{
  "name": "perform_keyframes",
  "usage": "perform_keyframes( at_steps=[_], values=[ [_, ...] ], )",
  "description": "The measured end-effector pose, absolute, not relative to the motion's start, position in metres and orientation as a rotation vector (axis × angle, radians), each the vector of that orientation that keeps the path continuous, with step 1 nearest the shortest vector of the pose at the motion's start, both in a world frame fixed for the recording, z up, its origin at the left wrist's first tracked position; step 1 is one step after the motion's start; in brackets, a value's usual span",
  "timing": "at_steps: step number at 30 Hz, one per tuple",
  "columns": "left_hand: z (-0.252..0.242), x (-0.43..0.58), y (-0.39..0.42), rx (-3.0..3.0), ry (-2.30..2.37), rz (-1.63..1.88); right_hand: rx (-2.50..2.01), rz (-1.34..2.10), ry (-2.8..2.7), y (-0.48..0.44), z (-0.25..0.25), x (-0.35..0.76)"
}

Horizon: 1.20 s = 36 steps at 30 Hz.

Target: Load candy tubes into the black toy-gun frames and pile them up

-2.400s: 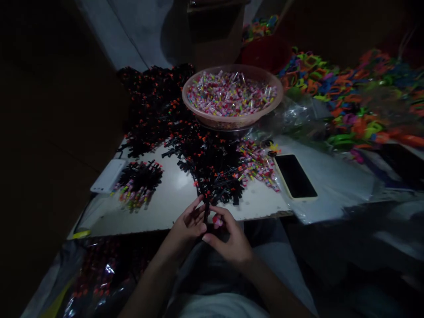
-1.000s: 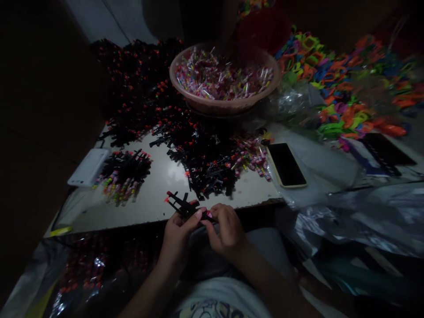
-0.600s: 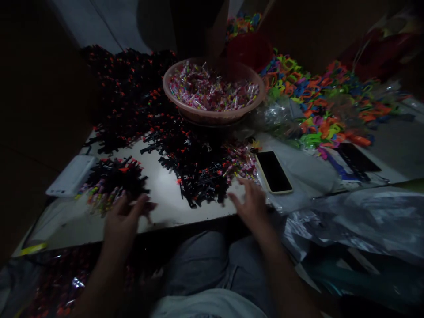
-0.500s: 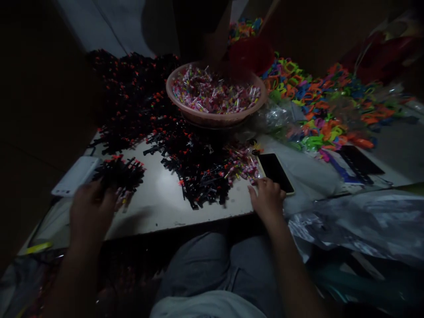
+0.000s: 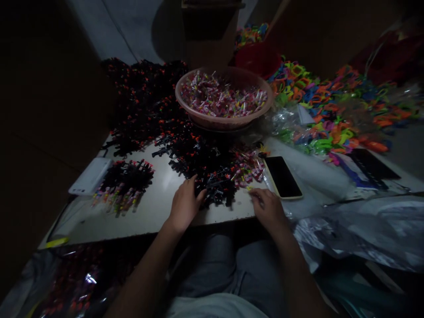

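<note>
My left hand [image 5: 184,202] is at the near left edge of a heap of small black toy guns [image 5: 198,154] with orange tips. Its thumb and fingers are apart, and no toy gun shows between them. My right hand [image 5: 269,208] is closed near the table's front edge, with a small yellow-ended candy tube [image 5: 249,188] at its fingertips. Just beyond it lies a small pile of pink candy tubes [image 5: 247,165]. On the left, a bunch of toy guns [image 5: 132,172] lies with candy tubes [image 5: 121,198] along its near side.
A pink basin [image 5: 225,119] full of candy tubes stands behind the heap. A phone [image 5: 283,176] lies right of the candy pile, a white box-like device [image 5: 90,176] at the left. Colourful plastic pieces [image 5: 318,101] and clear plastic bags [image 5: 357,225] occupy the right.
My left hand has moved right, from the bunch beside the white device to the toy gun heap. My right hand has drawn slightly back from the candy pile with a tube. The view has shifted slightly.
</note>
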<state>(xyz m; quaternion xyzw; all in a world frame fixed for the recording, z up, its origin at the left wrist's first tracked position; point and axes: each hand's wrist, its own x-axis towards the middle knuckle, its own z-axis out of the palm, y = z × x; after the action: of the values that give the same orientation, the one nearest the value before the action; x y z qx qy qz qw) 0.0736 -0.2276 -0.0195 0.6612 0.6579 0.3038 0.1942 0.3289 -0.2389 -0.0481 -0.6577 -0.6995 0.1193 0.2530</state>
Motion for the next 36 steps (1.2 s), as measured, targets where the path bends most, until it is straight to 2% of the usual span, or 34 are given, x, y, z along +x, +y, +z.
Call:
perform_keyframes(
  at_steps=[3, 6, 10, 15, 22, 28, 34, 36],
  values=[
    [-0.02, 0.067, -0.223, 1.637, 1.737, 0.958, -1.531, 0.594, -1.726, -0.251, -0.047, 0.326],
    [-0.015, 0.049, -0.23, 1.267, 1.569, 1.063, -1.46, 0.765, -1.603, -0.265, -0.046, 0.316],
    [-0.004, 0.05, -0.261, 0.88, 1.377, 1.007, -1.281, 0.918, -1.539, -0.281, -0.035, 0.289],
    [-0.001, 0.08, -0.301, 0.891, 1.299, 0.973, -0.985, 1.192, -1.551, -0.296, -0.022, 0.252],
    [-0.013, 0.087, -0.309, 0.752, 1.209, 1.056, -0.953, 1.354, -1.43, -0.306, -0.023, 0.244],
    [-0.011, 0.082, -0.301, 0.522, 1.175, 1.139, -1.05, 1.142, -1.477, -0.305, -0.024, 0.246],
    [-0.009, 0.084, -0.305, 0.446, 1.203, 1.186, -1.077, 1.345, -1.448, -0.309, -0.028, 0.245],
    [-0.008, 0.085, -0.307, 0.462, 1.253, 1.218, -1.078, 1.299, -1.53, -0.311, -0.025, 0.244]
  ],
)
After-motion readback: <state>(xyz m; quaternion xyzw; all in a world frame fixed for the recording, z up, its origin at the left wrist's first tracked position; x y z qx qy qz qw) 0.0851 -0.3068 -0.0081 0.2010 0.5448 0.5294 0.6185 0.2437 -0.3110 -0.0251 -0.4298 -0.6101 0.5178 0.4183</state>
